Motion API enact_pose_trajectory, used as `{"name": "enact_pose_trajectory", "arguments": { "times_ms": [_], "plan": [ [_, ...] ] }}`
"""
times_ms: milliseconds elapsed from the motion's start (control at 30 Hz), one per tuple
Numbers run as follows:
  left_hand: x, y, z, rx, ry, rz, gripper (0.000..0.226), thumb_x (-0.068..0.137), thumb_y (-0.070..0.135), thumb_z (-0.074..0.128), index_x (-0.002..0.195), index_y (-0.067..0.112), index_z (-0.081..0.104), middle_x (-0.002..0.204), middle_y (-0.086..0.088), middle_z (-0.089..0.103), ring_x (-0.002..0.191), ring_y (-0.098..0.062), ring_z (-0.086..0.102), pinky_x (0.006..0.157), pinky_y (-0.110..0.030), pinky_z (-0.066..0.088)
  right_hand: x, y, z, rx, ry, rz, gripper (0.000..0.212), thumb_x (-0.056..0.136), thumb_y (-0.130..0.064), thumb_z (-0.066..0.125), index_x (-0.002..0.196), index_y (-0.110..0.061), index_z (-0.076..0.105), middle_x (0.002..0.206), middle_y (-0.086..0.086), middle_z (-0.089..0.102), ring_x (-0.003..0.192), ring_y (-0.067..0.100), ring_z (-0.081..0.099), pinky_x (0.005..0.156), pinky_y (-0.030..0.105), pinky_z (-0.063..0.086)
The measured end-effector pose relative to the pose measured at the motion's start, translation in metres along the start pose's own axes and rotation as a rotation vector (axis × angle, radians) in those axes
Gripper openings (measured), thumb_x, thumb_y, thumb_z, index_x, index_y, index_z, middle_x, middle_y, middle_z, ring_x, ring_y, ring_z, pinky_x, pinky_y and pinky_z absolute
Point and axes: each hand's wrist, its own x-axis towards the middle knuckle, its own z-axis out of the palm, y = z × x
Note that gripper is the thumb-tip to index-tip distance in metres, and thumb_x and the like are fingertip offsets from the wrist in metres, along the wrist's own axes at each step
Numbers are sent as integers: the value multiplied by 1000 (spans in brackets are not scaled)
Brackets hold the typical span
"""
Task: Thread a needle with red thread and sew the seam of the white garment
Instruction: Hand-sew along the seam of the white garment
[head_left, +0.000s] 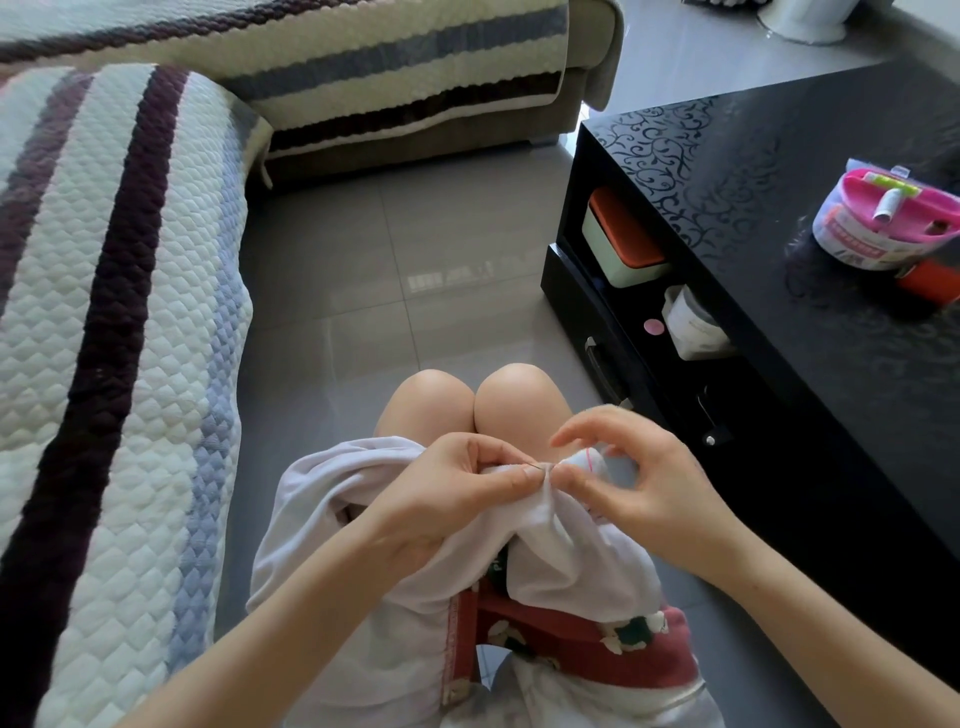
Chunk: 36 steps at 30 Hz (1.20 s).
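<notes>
The white garment (550, 551) lies bunched up on my lap, in the lower middle of the frame, just below my bare knees (467, 400). At the top of the bunch a small fold sticks up, and the thin needle (540, 467) lies across it, very small and hard to see. A short bit of red thread (588, 458) shows on the cloth just right of the needle.

My left hand (457, 493) comes in from the lower left, with the arm slanting up across the frame. Its back faces up. Its grip is narrow: thumb and first finger pinch the fold of the garment, right at the needle.

My right hand (654, 483) comes in from the lower right. Its thumb presses a lump of the garment from the side, and the cloth is held against the fingers behind it. The first finger arches high over the lump, and the other fingers curl loosely. The two thumbs almost meet at the needle. I cannot tell which hand holds the needle itself.

Under the garment, at the bottom, is a red cloth with flowers (571, 634). The grey floor (389, 286) is beyond my knees. A striped sofa (104, 312) fills the left side. A black desk (779, 208) stands on the right, with a pink sewing box (893, 218) near its right edge.
</notes>
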Motion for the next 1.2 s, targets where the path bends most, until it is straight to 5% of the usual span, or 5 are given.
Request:
{"name": "enact_pose_trajectory", "arguments": {
  "times_ms": [333,633,767,1033,1200],
  "plan": [
    [-2,1,6,157,24,45,13,87,22,70,79,13,72,73,2,68,72,-5,60,69,-21,47,7,-3,22,-337,148,-445,17,91,-17,48,81,-13,61,95,-7,61,94,13,52,81,37,38],
    [0,2,11,294,92,52,17,87,20,68,77,7,72,73,1,68,71,-5,62,69,-21,49,23,-51,-11,709,-157,-167,11,99,-23,43,93,-13,46,71,8,59,70,31,63,71,41,56],
    [0,11,-8,154,-16,-25,9,80,23,72,80,15,75,81,0,73,81,-6,65,75,-18,50,48,-3,-34,970,-167,205,14,84,-23,57,85,-15,46,54,0,37,43,11,32,43,20,24],
    [-9,16,-17,17,-120,-98,14,77,20,77,85,9,74,83,-1,72,81,-5,65,73,-15,48,120,131,-101,-17,677,543,9,94,-15,47,94,-15,56,84,5,59,79,20,61,72,30,42],
    [-9,19,-18,45,-102,-96,4,84,14,72,85,11,75,83,1,73,82,-4,65,75,-14,48,104,60,-64,98,138,316,13,88,-29,65,96,-18,68,83,-3,65,67,0,57,65,19,41]
  ]
}}
